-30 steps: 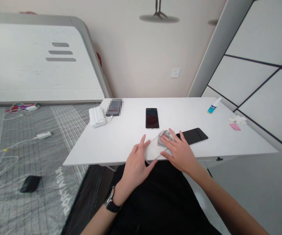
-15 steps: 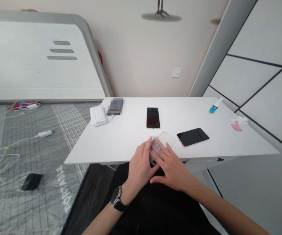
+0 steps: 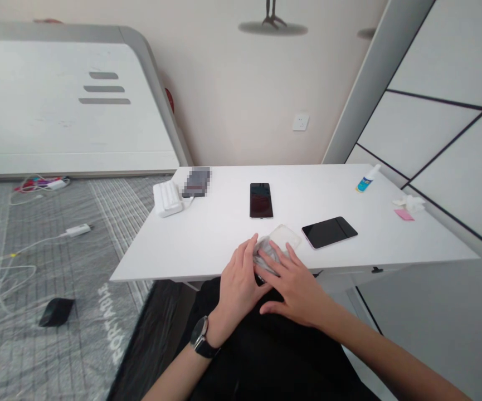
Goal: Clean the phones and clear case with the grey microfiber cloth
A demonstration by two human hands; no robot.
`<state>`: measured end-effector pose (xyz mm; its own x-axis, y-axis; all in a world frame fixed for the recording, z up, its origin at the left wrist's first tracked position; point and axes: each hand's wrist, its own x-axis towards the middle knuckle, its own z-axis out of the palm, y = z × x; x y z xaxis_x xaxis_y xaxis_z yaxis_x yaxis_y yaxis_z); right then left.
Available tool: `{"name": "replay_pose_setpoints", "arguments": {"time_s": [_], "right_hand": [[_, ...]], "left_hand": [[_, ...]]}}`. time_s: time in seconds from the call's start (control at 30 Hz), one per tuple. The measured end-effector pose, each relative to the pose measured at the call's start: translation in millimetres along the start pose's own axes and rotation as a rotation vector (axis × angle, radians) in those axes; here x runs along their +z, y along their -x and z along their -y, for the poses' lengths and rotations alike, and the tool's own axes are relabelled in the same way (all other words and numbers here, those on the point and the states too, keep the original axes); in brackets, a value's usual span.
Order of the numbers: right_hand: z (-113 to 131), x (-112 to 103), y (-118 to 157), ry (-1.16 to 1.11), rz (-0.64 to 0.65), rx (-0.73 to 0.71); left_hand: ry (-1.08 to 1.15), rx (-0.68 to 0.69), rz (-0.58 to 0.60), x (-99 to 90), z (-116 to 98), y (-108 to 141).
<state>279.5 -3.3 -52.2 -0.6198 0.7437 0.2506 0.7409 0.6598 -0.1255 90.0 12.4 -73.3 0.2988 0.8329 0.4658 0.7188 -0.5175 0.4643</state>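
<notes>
At the front edge of the white table [image 3: 190,245], a crumpled whitish cloth or film [image 3: 262,253] lies between my hands. My left hand [image 3: 241,278] is closed against its left side, wearing a watch at the wrist. My right hand [image 3: 288,281] rests over it with fingers spread. A clear, flat case-like piece [image 3: 286,236] lies just beyond my right fingers, partly hidden by them. To its right is a phone [image 3: 329,232] with a dark screen, lying at a slant. Another dark phone [image 3: 261,200] lies upright in the table's middle.
A white power bank [image 3: 168,199] with a cable sits at the back left beside a blurred dark object [image 3: 196,182]. A blue-labelled bottle [image 3: 368,179], white tissue [image 3: 413,204] and pink slip [image 3: 404,214] are at right. Left is a bed with cables.
My right fingers have shifted slightly over the crumpled material, and more of it shows between my hands. The camera view has moved a little. The phones lie where they were.
</notes>
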Motion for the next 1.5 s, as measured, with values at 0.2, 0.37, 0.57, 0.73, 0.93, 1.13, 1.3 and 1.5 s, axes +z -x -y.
{"name": "replay_pose_setpoints", "arguments": {"time_s": [0.2,0.37,0.57,0.73,0.93,1.13,1.3,1.5], "right_hand": [[-38,-6,-1,0.117,-0.056,0.216],[2,2,1,0.026,-0.008,0.047],[-15,-6,-2,0.047,0.002,0.107],[-24,-6,-5,0.127,-0.022,0.185],[-9,1,-1,0.057,0.017,0.073],[-30,-6,-1,0.077,-0.019,0.178],[-18,-3,-4,-0.049,0.041,0.004],[-15,-2,-5,-0.056,0.011,0.053]], "left_hand": [[-0.006,0.020,-0.034,-1.3,0,-1],[-0.001,-0.010,0.001,-1.1,0,-2],[-0.006,0.012,-0.019,-0.4,2,-1],[-0.025,0.020,-0.043,1.2,1,-2],[-0.018,0.009,-0.029,0.1,1,-3],[-0.050,0.024,-0.049,0.7,-1,-3],[-0.048,0.011,-0.032,0.4,0,-3],[-0.033,0.007,-0.025,1.2,1,-3]]}}
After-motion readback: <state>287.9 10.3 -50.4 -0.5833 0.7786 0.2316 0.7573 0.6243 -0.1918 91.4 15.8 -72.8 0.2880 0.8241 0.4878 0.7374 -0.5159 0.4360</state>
